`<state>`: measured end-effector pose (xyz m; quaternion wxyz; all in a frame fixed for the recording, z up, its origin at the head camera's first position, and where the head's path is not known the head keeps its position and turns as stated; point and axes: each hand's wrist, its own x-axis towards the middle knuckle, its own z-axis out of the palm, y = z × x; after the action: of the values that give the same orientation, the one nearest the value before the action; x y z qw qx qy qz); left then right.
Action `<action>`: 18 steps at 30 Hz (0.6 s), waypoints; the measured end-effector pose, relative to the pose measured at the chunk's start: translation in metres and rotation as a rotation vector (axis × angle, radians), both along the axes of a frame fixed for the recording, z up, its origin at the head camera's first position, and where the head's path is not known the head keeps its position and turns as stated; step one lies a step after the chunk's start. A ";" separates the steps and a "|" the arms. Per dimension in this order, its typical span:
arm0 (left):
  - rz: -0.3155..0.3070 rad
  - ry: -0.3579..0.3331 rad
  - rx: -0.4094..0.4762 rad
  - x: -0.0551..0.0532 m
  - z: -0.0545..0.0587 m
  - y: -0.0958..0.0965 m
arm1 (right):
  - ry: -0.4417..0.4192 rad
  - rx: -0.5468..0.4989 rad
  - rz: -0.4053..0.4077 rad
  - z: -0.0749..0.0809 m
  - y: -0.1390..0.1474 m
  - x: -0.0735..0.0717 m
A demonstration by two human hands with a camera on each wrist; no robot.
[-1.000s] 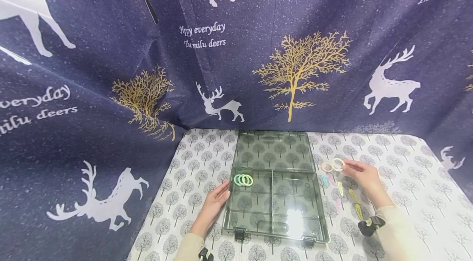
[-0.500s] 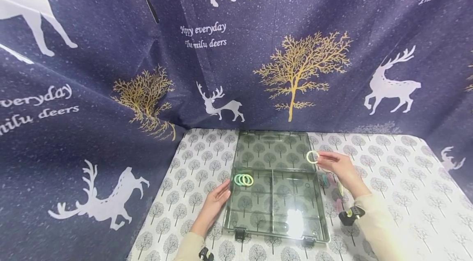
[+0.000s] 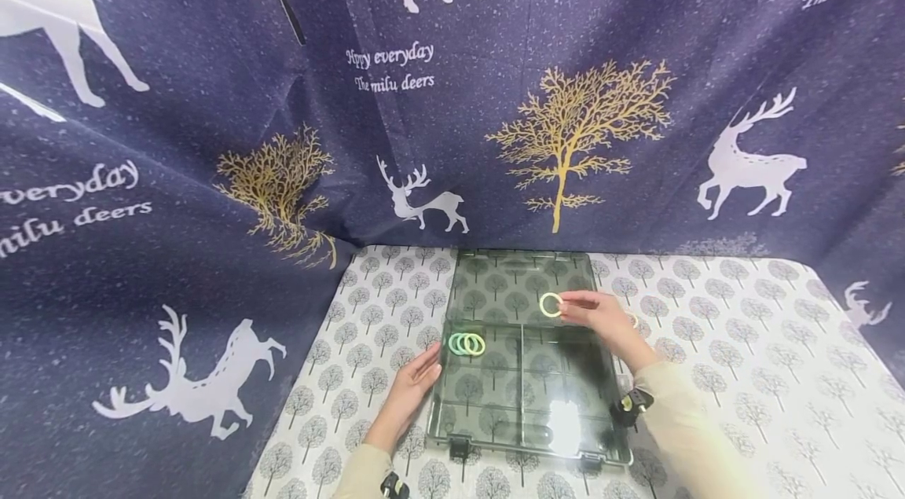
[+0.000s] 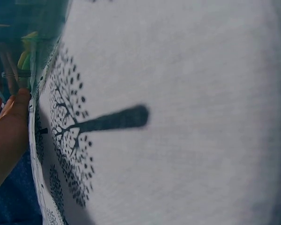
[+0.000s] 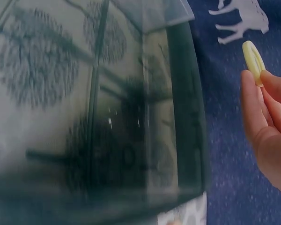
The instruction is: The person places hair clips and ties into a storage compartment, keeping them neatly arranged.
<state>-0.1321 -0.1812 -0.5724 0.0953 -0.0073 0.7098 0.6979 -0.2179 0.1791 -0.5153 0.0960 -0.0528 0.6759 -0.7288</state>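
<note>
In the head view, my right hand (image 3: 604, 320) pinches a pale yellow hair tie (image 3: 542, 306) between thumb and fingertips, above where the lid meets the tray. The right wrist view has this hair tie (image 5: 249, 56) nearly edge-on at the fingertips. A smoky clear plastic box (image 3: 488, 405) lies opened out on the table, a divider running down its middle. Green and yellow hair ties (image 3: 479, 344) overlap in a row in its back left corner. My left hand (image 3: 412, 385) rests against the box's left wall, fingers extended; the left wrist view catches part of it.
The box's lid (image 3: 509, 287) lies flat behind the tray. A peach hair tie (image 3: 633, 321) shows partly behind the right hand. My right forearm (image 3: 679, 397) covers the area right of the box. A blue printed cloth (image 3: 452, 130) hangs behind the table.
My right hand has picked the pale yellow hair tie up from beside the peach one and carried it left over the box. The left hand stays in place.
</note>
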 end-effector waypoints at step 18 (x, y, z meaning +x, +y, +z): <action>-0.005 -0.004 0.001 -0.001 -0.002 -0.001 | -0.018 -0.016 0.148 -0.011 -0.067 -0.004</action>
<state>-0.1333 -0.1826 -0.5742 0.0987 -0.0070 0.7093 0.6980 -0.2218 0.1121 -0.5260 0.1551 -0.0968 0.6633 -0.7257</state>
